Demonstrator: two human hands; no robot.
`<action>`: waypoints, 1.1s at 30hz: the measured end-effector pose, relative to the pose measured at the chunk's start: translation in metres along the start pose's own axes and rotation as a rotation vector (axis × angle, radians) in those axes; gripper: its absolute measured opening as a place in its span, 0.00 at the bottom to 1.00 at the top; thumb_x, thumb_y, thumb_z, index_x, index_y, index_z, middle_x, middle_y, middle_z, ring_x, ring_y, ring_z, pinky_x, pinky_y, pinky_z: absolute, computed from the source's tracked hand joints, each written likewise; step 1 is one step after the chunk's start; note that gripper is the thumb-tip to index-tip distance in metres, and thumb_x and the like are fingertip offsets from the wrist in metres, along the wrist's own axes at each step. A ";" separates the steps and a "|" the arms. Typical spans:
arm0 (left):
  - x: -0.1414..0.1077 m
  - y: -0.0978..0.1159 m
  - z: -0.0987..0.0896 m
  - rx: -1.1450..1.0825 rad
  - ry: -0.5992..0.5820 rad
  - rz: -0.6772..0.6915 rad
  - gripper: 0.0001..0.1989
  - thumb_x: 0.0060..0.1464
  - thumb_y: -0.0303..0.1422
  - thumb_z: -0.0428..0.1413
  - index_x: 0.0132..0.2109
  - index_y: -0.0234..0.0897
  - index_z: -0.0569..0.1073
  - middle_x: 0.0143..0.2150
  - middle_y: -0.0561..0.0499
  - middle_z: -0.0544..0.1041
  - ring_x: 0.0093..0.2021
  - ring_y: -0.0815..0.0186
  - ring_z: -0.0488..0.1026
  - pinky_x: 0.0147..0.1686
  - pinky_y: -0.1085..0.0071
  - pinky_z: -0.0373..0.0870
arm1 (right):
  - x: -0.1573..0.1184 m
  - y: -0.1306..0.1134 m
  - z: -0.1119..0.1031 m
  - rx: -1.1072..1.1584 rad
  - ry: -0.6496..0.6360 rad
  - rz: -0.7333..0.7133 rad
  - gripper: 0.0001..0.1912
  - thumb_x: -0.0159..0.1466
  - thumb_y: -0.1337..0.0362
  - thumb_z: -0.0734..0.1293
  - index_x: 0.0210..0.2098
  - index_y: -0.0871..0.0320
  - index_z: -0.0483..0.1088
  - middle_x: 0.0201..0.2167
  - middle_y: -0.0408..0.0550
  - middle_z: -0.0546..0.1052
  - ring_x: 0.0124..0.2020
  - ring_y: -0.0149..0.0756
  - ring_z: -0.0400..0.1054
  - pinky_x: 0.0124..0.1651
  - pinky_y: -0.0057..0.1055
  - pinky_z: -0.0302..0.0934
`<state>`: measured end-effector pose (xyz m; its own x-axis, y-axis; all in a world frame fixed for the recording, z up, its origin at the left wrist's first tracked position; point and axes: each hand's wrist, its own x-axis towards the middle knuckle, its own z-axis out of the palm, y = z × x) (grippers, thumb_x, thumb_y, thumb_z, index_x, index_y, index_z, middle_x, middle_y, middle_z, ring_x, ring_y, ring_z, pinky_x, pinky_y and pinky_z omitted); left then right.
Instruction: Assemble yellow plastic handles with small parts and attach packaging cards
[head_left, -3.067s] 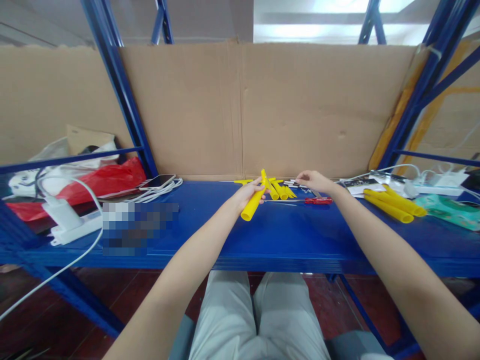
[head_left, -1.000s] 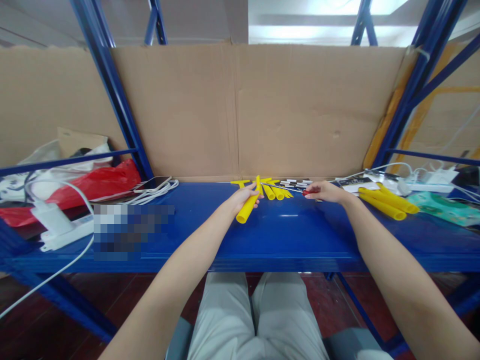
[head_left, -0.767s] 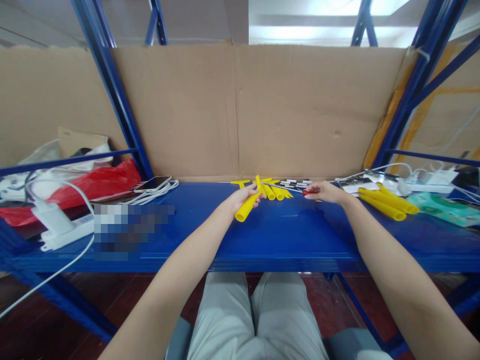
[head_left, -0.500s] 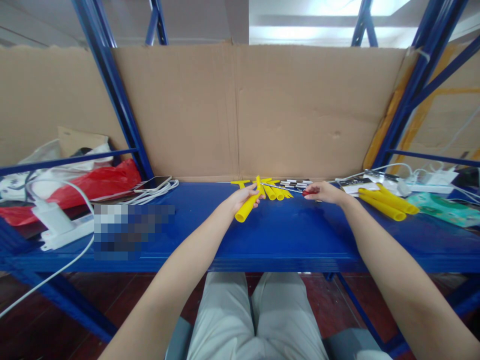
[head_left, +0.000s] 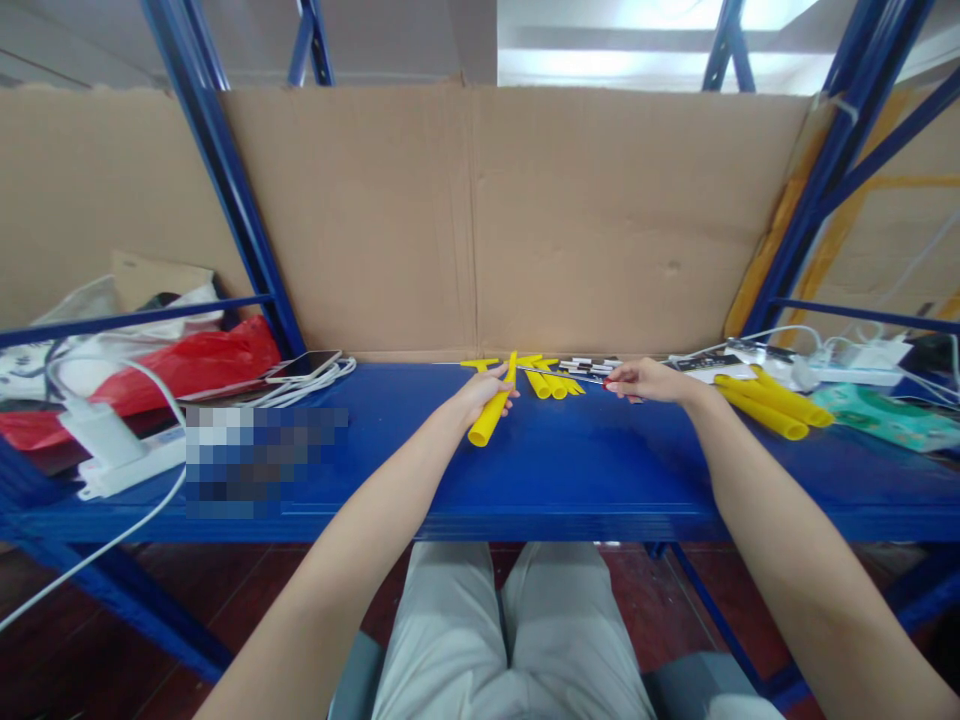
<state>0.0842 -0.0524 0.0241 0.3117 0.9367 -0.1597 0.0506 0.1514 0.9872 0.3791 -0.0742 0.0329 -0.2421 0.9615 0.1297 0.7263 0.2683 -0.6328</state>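
My left hand [head_left: 484, 393] is closed around a yellow tube [head_left: 490, 418], its hollow end tilted toward me. In my right hand [head_left: 637, 380] is a screwdriver [head_left: 564, 374] with a red handle mostly covered by my fingers. Its long metal shaft points left, and the tip meets or lies close to the tube's upper part; contact is hard to make out. Several more yellow pieces [head_left: 553, 386] lie on the blue shelf top [head_left: 555, 470] just behind and between my hands. A yellow T-shaped piece [head_left: 478, 364] lies beyond my left hand.
Two yellow tubes [head_left: 772, 412] and a green packet [head_left: 889, 415] lie at the right, near a white power strip [head_left: 862, 372]. Small black-and-white items [head_left: 589, 364] sit against the cardboard panel [head_left: 360, 220]. At the left are a red bag [head_left: 195, 365], coiled white cable [head_left: 322, 378] and another power strip [head_left: 131, 465].
The yellow tube in my left hand has turned slightly. My right hand has shifted a little, with less of the screwdriver's red handle showing. The view has moved slightly.
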 end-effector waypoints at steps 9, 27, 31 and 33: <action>0.005 -0.003 -0.003 -0.041 -0.020 0.001 0.33 0.60 0.23 0.47 0.69 0.45 0.48 0.28 0.52 0.71 0.17 0.74 0.64 0.18 0.77 0.64 | 0.000 -0.003 0.004 -0.007 0.090 -0.018 0.27 0.41 0.42 0.73 0.27 0.55 0.62 0.19 0.42 0.70 0.21 0.31 0.64 0.25 0.29 0.59; 0.000 0.000 -0.004 -0.010 -0.005 -0.001 0.33 0.60 0.21 0.46 0.69 0.45 0.49 0.28 0.52 0.72 0.17 0.74 0.64 0.17 0.79 0.62 | 0.003 -0.003 0.008 -0.086 0.098 -0.070 0.26 0.45 0.40 0.69 0.25 0.56 0.64 0.18 0.42 0.69 0.20 0.30 0.62 0.25 0.28 0.57; -0.004 0.002 -0.002 0.000 0.015 0.005 0.33 0.59 0.20 0.46 0.69 0.44 0.49 0.28 0.52 0.72 0.18 0.73 0.64 0.17 0.79 0.62 | -0.001 -0.011 0.005 -0.136 0.009 -0.075 0.26 0.49 0.38 0.66 0.24 0.57 0.67 0.19 0.44 0.70 0.21 0.31 0.63 0.26 0.29 0.57; -0.006 0.002 -0.001 0.002 0.025 0.009 0.33 0.59 0.20 0.45 0.69 0.43 0.49 0.28 0.53 0.71 0.18 0.73 0.64 0.17 0.78 0.61 | -0.001 -0.012 0.006 -0.118 0.013 -0.056 0.26 0.47 0.39 0.67 0.26 0.57 0.67 0.20 0.44 0.70 0.22 0.31 0.63 0.25 0.28 0.57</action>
<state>0.0814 -0.0569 0.0273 0.2880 0.9457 -0.1505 0.0497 0.1421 0.9886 0.3667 -0.0785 0.0354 -0.2770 0.9452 0.1726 0.7826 0.3262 -0.5303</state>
